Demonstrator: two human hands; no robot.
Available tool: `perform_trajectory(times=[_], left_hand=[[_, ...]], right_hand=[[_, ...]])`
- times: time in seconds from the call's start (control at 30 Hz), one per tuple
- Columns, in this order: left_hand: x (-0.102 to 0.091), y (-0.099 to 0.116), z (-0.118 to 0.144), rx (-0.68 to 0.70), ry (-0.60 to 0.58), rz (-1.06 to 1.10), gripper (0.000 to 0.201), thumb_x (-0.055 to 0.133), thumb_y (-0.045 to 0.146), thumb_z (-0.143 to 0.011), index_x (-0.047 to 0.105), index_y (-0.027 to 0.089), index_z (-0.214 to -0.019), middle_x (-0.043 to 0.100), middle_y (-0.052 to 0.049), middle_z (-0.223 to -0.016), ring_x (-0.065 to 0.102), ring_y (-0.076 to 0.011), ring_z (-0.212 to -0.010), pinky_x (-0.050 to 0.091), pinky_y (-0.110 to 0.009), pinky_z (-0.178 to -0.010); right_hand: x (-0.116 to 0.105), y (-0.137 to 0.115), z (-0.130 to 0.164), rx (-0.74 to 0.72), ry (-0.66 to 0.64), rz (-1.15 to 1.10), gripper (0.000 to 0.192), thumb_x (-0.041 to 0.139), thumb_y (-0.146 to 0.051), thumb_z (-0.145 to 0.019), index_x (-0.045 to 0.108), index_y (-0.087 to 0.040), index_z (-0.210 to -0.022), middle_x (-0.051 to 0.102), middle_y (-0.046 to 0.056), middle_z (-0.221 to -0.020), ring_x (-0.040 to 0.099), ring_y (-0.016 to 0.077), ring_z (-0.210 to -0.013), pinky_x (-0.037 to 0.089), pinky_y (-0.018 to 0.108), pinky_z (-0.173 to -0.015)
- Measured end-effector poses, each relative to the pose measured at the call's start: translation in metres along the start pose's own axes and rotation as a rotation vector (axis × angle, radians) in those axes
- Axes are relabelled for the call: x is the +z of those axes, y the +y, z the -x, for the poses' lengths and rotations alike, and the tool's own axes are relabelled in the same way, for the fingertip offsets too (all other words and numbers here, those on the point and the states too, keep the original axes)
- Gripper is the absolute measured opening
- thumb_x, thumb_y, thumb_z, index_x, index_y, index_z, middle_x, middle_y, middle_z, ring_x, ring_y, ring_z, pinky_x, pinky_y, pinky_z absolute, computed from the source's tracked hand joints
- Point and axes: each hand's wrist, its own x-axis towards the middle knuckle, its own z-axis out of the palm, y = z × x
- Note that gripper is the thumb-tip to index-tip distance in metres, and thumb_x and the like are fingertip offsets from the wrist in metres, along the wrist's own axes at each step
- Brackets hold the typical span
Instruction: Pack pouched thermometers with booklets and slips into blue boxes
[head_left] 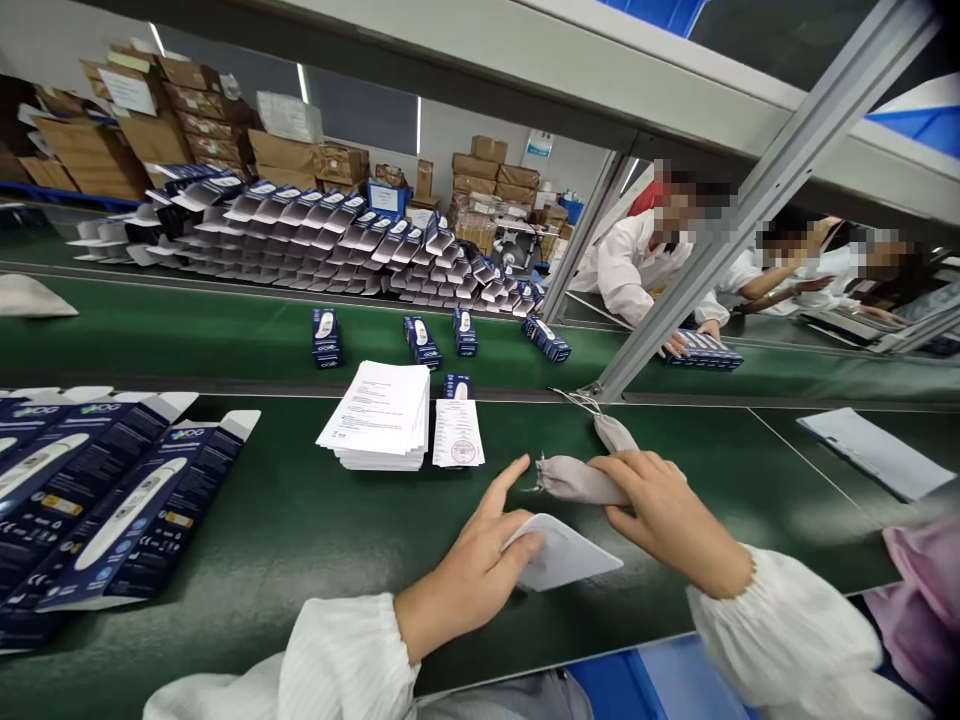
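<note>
Between the thumb and fingers of my left hand [480, 560] is a folded white leaflet [574, 558], its index finger stretched out toward the pouch. My right hand [664, 510] closes over a grey drawstring pouch [574, 480] on the green bench; whatever the pouch contains is hidden. A second grey pouch [615, 432] lies just behind it, partly covered by that hand. Beyond my left hand stand a stack of printed leaflets [381, 415] and a small slip with a red stamp [459, 435], which lies against a blue box [457, 387].
Large open blue cartons [142, 500] cover the bench at left. Closed boxes [327, 335] sit on the green conveyor behind, below a long pile of open cartons [337, 240]. A metal post [675, 270] rises at right, near a clipboard [877, 452]. A co-worker's hands [675, 345] hold boxes across the line.
</note>
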Motion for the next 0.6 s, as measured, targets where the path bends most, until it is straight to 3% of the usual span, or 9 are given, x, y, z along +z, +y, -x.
perform_trajectory(times=[0.07,0.13,0.23,0.33,0.47,0.53,0.6], left_hand=[[0.005,0.005,-0.008,0.049,-0.056,-0.037,0.024,0.051,0.034,-0.088,0.07,0.021,-0.082,0.02,0.001,-0.155,0.021,-0.0264,-0.141,0.022,-0.033,-0.112],[0.009,0.003,-0.011,0.022,-0.102,0.001,0.023,0.052,0.035,-0.087,0.07,0.021,-0.086,0.038,-0.005,-0.147,0.037,-0.0273,-0.132,0.029,-0.034,-0.108],[0.008,-0.004,-0.007,-0.145,-0.105,0.22,0.029,0.055,0.041,-0.086,0.067,0.019,-0.099,0.065,-0.009,-0.111,0.062,-0.0251,-0.098,0.047,-0.034,-0.086],[0.002,-0.007,0.002,-0.286,-0.047,0.484,0.037,0.058,0.044,-0.084,0.063,0.015,-0.108,0.07,-0.01,-0.097,0.066,-0.0234,-0.085,0.05,-0.034,-0.077],[-0.009,0.001,0.009,-0.268,-0.012,0.624,0.04,0.059,0.043,-0.084,0.064,0.012,-0.109,0.071,-0.013,-0.094,0.067,-0.0248,-0.084,0.05,-0.035,-0.077],[-0.018,0.005,0.014,-0.274,0.066,0.606,0.043,0.059,0.044,-0.084,0.062,0.012,-0.113,0.071,-0.013,-0.094,0.068,-0.0254,-0.084,0.05,-0.035,-0.076],[-0.031,0.008,0.022,-0.274,0.203,0.553,0.045,0.06,0.044,-0.084,0.06,0.015,-0.118,0.072,-0.011,-0.098,0.067,-0.0256,-0.088,0.05,-0.035,-0.079]], right_hand=[[-0.028,-0.004,0.004,-0.044,-0.02,-0.038,0.044,0.047,-0.015,-0.076,0.052,-0.024,-0.118,0.059,0.008,-0.11,0.055,0.0273,-0.1,0.043,0.042,-0.081],[-0.047,-0.008,0.008,-0.036,-0.02,-0.109,0.044,0.047,-0.016,-0.076,0.052,-0.025,-0.118,0.06,0.007,-0.108,0.057,0.0259,-0.097,0.044,0.041,-0.081],[-0.055,-0.011,0.011,0.102,-0.048,-0.337,0.037,0.052,-0.022,-0.077,0.054,-0.027,-0.114,0.064,0.005,-0.1,0.062,0.0241,-0.083,0.049,0.035,-0.069],[-0.042,-0.026,0.004,0.237,-0.086,-0.786,0.035,0.06,-0.032,-0.081,0.055,-0.025,-0.114,0.066,0.005,-0.095,0.064,0.0242,-0.079,0.053,0.032,-0.062],[-0.008,-0.08,-0.024,0.288,-0.013,-1.488,0.039,0.059,-0.037,-0.083,0.05,-0.022,-0.118,0.065,0.009,-0.106,0.064,0.0269,-0.092,0.055,0.037,-0.075],[0.003,-0.109,-0.04,0.324,0.045,-1.641,0.036,0.058,-0.038,-0.084,0.05,-0.021,-0.114,0.065,0.009,-0.106,0.064,0.0265,-0.091,0.056,0.037,-0.073],[0.005,-0.131,-0.053,0.324,0.117,-1.651,0.035,0.058,-0.039,-0.084,0.05,-0.02,-0.113,0.065,0.009,-0.105,0.065,0.0254,-0.088,0.056,0.034,-0.069]])
